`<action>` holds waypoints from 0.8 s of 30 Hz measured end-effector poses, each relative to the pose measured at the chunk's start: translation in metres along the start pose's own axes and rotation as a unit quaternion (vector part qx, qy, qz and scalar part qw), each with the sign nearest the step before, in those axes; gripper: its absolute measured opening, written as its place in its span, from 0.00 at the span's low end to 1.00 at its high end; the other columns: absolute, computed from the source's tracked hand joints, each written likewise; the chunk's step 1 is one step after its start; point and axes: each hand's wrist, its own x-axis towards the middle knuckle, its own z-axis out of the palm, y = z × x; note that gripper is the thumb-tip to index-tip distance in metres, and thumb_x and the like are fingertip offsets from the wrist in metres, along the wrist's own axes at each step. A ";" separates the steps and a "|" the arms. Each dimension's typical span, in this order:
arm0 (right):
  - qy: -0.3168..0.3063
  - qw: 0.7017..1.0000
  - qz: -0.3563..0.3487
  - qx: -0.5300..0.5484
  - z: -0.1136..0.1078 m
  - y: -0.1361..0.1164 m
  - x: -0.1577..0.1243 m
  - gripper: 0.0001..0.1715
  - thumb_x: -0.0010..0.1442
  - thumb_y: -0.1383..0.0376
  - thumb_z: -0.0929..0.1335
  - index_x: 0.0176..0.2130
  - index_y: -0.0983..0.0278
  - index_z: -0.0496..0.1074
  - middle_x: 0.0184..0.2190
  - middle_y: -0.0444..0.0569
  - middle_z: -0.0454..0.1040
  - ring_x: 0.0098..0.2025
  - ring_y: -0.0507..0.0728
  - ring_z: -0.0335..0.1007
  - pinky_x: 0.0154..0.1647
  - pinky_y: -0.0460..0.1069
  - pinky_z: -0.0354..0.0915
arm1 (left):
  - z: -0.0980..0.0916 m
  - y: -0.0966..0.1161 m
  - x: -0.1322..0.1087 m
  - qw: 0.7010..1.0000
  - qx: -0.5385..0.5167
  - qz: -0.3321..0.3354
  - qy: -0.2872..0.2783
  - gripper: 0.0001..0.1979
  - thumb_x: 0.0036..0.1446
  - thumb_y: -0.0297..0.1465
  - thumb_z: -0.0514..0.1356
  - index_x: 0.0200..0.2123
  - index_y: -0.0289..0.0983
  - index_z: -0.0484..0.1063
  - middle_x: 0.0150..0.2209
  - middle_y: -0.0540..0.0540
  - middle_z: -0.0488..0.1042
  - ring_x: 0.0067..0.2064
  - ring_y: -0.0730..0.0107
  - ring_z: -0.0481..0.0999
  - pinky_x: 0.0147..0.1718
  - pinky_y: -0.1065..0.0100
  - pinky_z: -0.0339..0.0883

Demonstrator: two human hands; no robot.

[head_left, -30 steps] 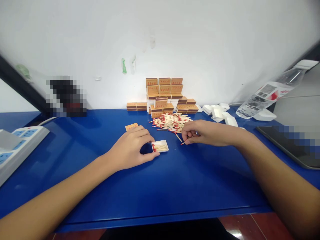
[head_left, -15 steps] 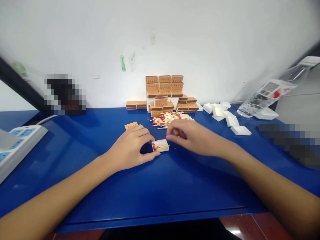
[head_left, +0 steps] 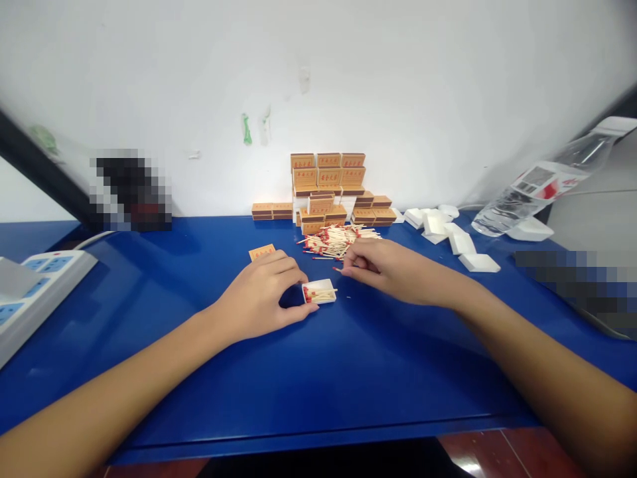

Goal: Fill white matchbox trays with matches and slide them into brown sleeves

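My left hand (head_left: pixel 269 292) rests on the blue table with thumb and fingers around the left end of a white matchbox tray (head_left: pixel 326 285). Several red-tipped matches (head_left: pixel 318 295) lie in the tray, one sticking out past its right end. To the right, my right hand (head_left: pixel 375 264) pinches a single match (head_left: pixel 338 269), its red head pointing left, just above and right of the tray. Behind this hand spreads a loose heap of matches (head_left: pixel 338 239), partly covered by it. An orange matchbox sleeve (head_left: pixel 261 252) lies beyond my left fingers.
Orange matchboxes (head_left: pixel 328 176) are stacked against the wall. White empty trays (head_left: pixel 458 239) lie at the back right, beside a leaning water bottle (head_left: pixel 535 182). A power strip (head_left: pixel 44 285) sits at the left. The blue table's (head_left: pixel 318 385) front edge is near me.
My right hand has shifted slightly right, away from the tray, and a match now shows between its fingertips. My left hand stays on the tray.
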 end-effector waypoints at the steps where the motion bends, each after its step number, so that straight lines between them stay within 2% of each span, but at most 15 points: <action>1: 0.013 1.000 -0.019 0.011 0.002 -0.007 0.000 0.13 0.73 0.59 0.66 0.36 0.61 0.72 0.31 0.46 0.73 0.33 0.55 0.65 0.35 0.51 0.57 | 0.000 0.000 0.000 1.000 -0.001 0.001 -0.001 0.14 0.65 0.42 0.68 0.42 0.36 0.79 0.40 0.43 0.81 0.43 0.58 0.79 0.44 0.58 0.73; 6: 0.034 0.998 -0.055 0.014 0.015 -0.029 0.000 0.07 0.72 0.64 0.68 0.39 0.62 0.73 0.36 0.47 0.73 0.36 0.55 0.66 0.38 0.50 0.59 | 0.001 0.000 0.000 1.000 -0.004 0.006 -0.001 0.14 0.65 0.42 0.67 0.41 0.36 0.78 0.39 0.43 0.80 0.42 0.58 0.79 0.43 0.58 0.73; 15: -0.026 0.997 -0.071 0.011 0.012 -0.020 -0.005 0.05 0.71 0.67 0.68 0.39 0.63 0.72 0.38 0.47 0.74 0.37 0.54 0.67 0.38 0.50 0.60 | 0.001 0.000 -0.002 1.000 -0.011 0.010 0.005 0.14 0.65 0.41 0.67 0.41 0.35 0.78 0.39 0.43 0.80 0.43 0.58 0.79 0.43 0.59 0.72; 20: 0.004 0.999 -0.047 0.010 0.019 -0.027 -0.003 0.07 0.72 0.64 0.67 0.40 0.63 0.71 0.40 0.48 0.75 0.38 0.55 0.67 0.38 0.50 0.59 | 0.001 0.000 -0.001 1.000 -0.019 0.013 -0.002 0.13 0.65 0.41 0.68 0.41 0.35 0.78 0.40 0.43 0.80 0.43 0.58 0.78 0.43 0.59 0.72; 24: 0.012 0.998 -0.059 0.008 0.020 -0.028 -0.002 0.05 0.72 0.66 0.68 0.40 0.63 0.73 0.40 0.48 0.74 0.39 0.55 0.68 0.39 0.50 0.60 | 0.001 0.000 -0.001 1.000 -0.018 0.013 -0.013 0.14 0.65 0.41 0.68 0.41 0.35 0.78 0.39 0.43 0.80 0.43 0.58 0.77 0.43 0.58 0.72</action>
